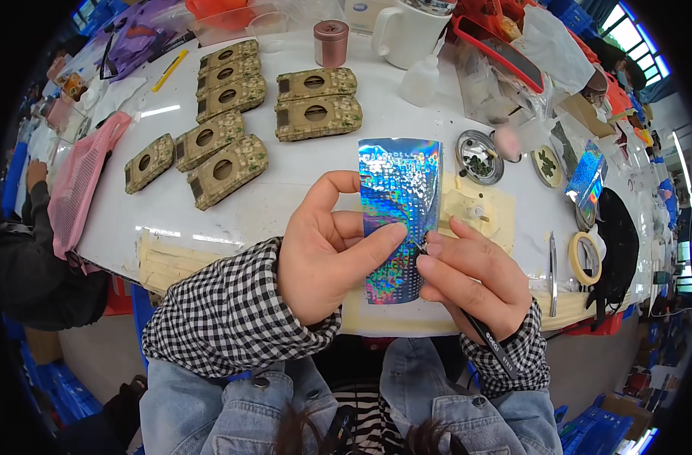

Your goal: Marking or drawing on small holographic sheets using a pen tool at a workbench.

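Note:
Over the table's near edge, my left hand (316, 262) grips a shiny holographic blue sticker sheet (399, 182), thumb in front and fingers behind. The sheet stands nearly upright and carries rows of small marks. My right hand (482, 277) is closed on black tweezers (488, 345), whose tips meet the sheet's right side beside my left thumb. Whether the tips pinch a sticker is too small to tell. Beyond my left hand lie several camouflage model tank hulls (227, 171), each with a round opening on top; two more hulls (318, 117) sit further right.
Right of the sheet are a round metal dish (479, 157) with small green pieces, silver tweezers (553, 273) and a masking tape roll (586, 258). At the back stand a pink canister (331, 43), a white mug (410, 34) and a red-cased phone (499, 53). A pink mesh pouch (84, 189) lies left.

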### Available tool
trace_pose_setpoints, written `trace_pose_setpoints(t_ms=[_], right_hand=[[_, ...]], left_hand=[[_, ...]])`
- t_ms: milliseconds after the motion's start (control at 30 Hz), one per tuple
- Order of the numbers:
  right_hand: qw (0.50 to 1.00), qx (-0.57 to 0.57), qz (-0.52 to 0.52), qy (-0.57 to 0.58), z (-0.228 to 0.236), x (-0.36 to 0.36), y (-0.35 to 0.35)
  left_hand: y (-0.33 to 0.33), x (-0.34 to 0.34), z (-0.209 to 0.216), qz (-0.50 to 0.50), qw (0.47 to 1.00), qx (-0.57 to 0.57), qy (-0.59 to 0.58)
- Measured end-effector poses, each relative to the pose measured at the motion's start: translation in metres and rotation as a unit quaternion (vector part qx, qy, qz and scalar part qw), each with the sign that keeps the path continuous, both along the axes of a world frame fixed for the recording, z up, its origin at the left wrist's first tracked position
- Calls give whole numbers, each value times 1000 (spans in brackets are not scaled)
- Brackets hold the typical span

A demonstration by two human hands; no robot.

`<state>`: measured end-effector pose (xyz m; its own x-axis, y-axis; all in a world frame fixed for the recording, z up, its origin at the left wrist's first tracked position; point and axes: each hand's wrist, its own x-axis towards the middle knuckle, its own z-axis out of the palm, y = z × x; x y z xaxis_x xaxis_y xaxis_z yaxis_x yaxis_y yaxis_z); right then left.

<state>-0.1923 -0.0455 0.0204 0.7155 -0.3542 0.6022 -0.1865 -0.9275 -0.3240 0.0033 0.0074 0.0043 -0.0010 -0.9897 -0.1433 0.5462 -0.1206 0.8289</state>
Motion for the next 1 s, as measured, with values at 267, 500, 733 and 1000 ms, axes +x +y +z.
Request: trace_pose_setpoints(t_ms=[267, 500, 733, 1000], right_hand=[[1000, 3, -2, -9, -2, 1, 0], [1000, -10, -3, -4, -1, 2, 1], [1000, -28, 2, -4, -3, 3, 1], [998, -64, 4, 14, -2, 2, 3]], left_hand=[[0, 1, -1, 6, 1000, 0, 4], [1, 0, -1, 10, 1000, -9, -10], [0, 0, -1, -1, 1000, 2, 7], [-1, 0, -7, -5, 1000, 11, 25]])
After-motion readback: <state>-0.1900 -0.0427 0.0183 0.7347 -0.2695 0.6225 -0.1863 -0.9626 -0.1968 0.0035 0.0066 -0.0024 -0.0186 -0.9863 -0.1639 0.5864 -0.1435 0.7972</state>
